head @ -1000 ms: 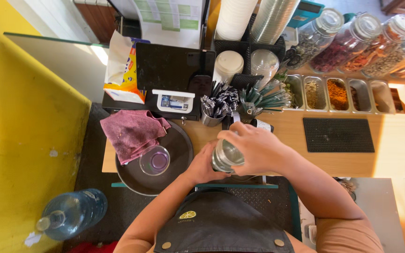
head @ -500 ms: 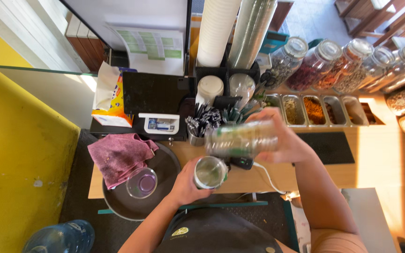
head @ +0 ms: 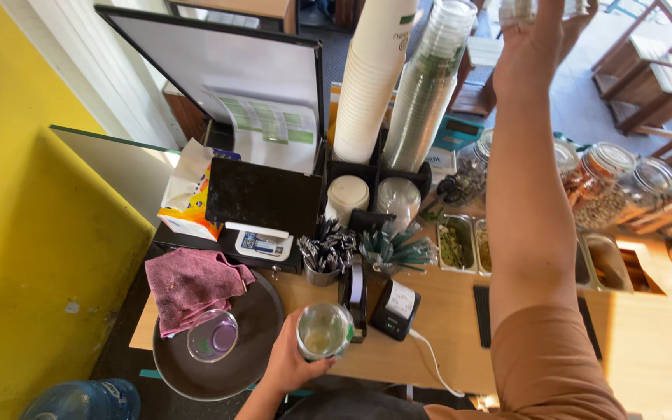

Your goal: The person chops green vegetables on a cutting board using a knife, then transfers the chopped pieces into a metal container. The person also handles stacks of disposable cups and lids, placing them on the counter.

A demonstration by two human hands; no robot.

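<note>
While the left hand (head: pixel 285 364) grips a cup (head: pixel 325 331), the right hand (head: pixel 533 35) reaches high overhead.
Left fingers wrap the cup's side above the counter (head: pixel 429 342); right fingers close on a jar (head: pixel 519 9) at the top edge, mostly out of view.

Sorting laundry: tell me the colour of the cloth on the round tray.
Pink cloth, clearest in the head view.

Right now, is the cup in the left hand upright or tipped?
Upright. The left hand grips the clear cup by its side, its open mouth facing up at the camera, pale liquid at the bottom.
</note>
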